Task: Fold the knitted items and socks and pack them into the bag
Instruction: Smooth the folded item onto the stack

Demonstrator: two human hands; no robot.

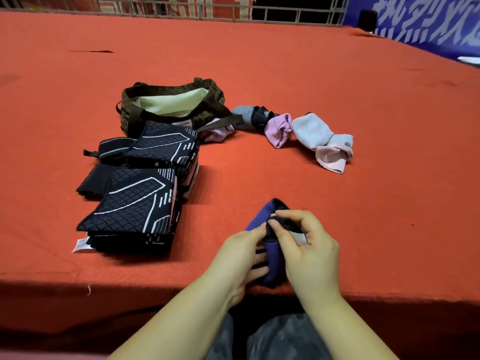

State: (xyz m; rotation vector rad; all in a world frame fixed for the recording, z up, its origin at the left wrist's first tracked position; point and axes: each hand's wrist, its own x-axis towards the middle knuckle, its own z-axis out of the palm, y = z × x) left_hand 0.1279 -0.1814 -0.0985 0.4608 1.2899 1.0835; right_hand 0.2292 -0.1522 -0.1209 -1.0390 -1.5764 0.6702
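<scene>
Both hands, left hand [240, 258] and right hand [309, 252], pinch a purple sock [271, 263] at the surface's [285, 61] near edge, rolling it compact for the bag [171, 105].

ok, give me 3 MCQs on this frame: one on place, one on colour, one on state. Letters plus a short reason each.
1. Where does the bag sit relative to the stack of black patterned knits?
A. behind it, farther from the person
B. in the person's lap
C. on top of it

2. What colour is the sock in the hands?
A. pink
B. purple
C. white

3. What state is the bag in?
A. zipped shut
B. open, pale lining showing
C. upside down

Answers:
1. A: the bag lies on the red table beyond the stack's far end.
2. B: the left hand and right hand both grip a purple sock with a dark cuff; the pink and grey socks lie loose to the bag's right.
3. B: its mouth gapes and the light lining is visible.
</scene>
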